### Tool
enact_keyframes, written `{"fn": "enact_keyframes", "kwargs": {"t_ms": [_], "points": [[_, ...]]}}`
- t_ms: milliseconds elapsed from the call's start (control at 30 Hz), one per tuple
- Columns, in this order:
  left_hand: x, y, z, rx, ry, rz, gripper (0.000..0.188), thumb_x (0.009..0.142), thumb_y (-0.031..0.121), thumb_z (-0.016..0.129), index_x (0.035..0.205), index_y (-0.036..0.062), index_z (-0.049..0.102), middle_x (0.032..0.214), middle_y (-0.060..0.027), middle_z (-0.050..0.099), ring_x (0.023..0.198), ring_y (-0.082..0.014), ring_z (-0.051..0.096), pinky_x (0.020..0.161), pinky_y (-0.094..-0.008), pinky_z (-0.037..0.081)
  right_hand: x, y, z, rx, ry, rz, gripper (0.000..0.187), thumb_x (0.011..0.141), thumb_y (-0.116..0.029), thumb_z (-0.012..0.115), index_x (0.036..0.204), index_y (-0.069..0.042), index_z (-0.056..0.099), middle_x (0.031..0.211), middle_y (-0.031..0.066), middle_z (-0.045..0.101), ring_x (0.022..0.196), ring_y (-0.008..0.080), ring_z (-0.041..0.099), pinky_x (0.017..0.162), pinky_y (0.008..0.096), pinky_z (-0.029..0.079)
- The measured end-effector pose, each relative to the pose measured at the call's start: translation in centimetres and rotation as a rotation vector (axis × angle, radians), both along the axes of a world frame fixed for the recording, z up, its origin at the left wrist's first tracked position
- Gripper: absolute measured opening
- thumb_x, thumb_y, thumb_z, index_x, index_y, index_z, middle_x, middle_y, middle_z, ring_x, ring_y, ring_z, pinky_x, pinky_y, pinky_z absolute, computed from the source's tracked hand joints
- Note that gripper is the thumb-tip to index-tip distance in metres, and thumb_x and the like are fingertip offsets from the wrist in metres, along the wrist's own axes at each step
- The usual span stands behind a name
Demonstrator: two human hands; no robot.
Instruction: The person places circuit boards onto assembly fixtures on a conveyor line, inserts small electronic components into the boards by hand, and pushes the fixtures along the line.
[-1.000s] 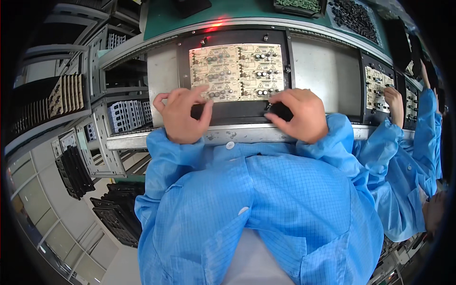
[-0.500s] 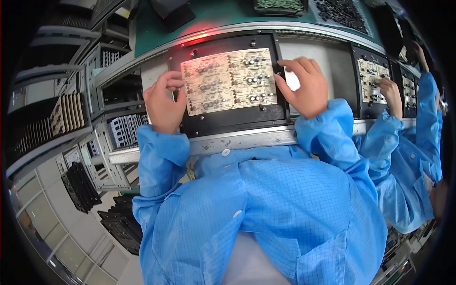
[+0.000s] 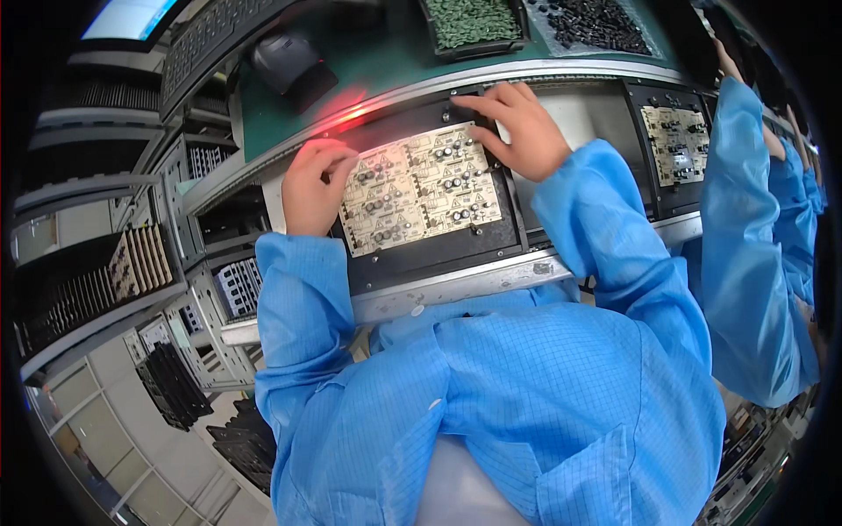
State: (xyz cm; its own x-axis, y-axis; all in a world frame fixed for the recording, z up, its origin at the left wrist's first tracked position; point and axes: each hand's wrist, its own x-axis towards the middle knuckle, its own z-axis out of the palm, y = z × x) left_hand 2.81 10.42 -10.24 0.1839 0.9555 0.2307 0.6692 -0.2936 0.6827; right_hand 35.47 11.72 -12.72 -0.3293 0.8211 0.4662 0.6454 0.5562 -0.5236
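Observation:
A pale circuit-board panel (image 3: 419,195) with rows of small capacitors lies in a black frame fixture (image 3: 430,254) in front of me. My left hand (image 3: 314,188) is at the panel's upper left corner, thumb and index finger drawn together. What lies between those fingertips is hidden. My right hand (image 3: 524,131) is open at the upper right corner, thumb and index finger apart. Its index fingertip is beside a small dark knob (image 3: 446,115) on the frame, and the thumb is near the panel's edge.
A metal rail (image 3: 456,285) runs along the near side. Beyond the fixture are a black scanner-like device (image 3: 294,68), a tray of green parts (image 3: 474,24) and a bag of black parts (image 3: 596,24). At right a co-worker's sleeve (image 3: 745,210) is beside another fixture (image 3: 674,145). Racks stand left.
My right hand has moved from the panel's right edge to its upper right corner. My left hand has moved up to the upper left corner and its fingers have closed. The view has shifted.

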Motion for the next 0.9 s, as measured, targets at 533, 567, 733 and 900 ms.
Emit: {"fn": "enact_keyframes", "kwargs": {"t_ms": [533,567,733,900], "points": [[15.3,15.1,4.7,0.703,0.472,-0.386,0.019,0.089,0.019,0.075,0.108,0.0153,0.076,0.108,-0.0036,0.072,0.109,-0.0252,0.066,0.096,-0.0414,0.049,-0.3,0.5,-1.9,0.007,0.145,-0.059,0.027,0.078,-0.007,0.081,0.103,-0.011,0.072,0.095,0.0056,0.062,0.094,0.0293,0.059,0.084,0.0403,0.049],[15.9,15.9,3.8,0.731,0.582,-0.299,0.02,0.091,0.021,0.073,0.111,0.0167,0.076,0.108,-0.0032,0.073,0.111,-0.0236,0.065,0.1,-0.0434,0.047,-0.1,0.2,-1.3,-0.033,0.109,-0.084,0.033,0.079,-0.007,0.081,0.108,-0.011,0.068,0.1,0.0074,0.061,0.095,0.0301,0.059,0.086,0.0407,0.05],[13.0,16.5,2.5,0.66,0.598,-0.275,0.024,0.093,0.024,0.07,0.116,0.0178,0.074,0.113,-0.0029,0.074,0.118,-0.0218,0.064,0.11,-0.0522,0.04,1.3,0.6,1.5,-0.254,0.086,-0.099,0.027,0.083,-0.008,0.08,0.107,-0.011,0.07,0.094,0.0074,0.066,0.091,0.0268,0.065,0.083,0.039,0.053],[11.4,16.2,3.1,0.623,0.544,-0.302,0.018,0.094,0.019,0.071,0.112,0.0181,0.077,0.109,0.0,0.075,0.111,-0.0202,0.067,0.109,-0.0463,0.041,6.4,10.4,3.5,-0.043,0.109,-0.392,0.015,0.095,-0.015,0.072,0.109,-0.011,0.073,0.096,0.0076,0.073,0.084,0.0285,0.071,0.077,0.0396,0.058]]}}
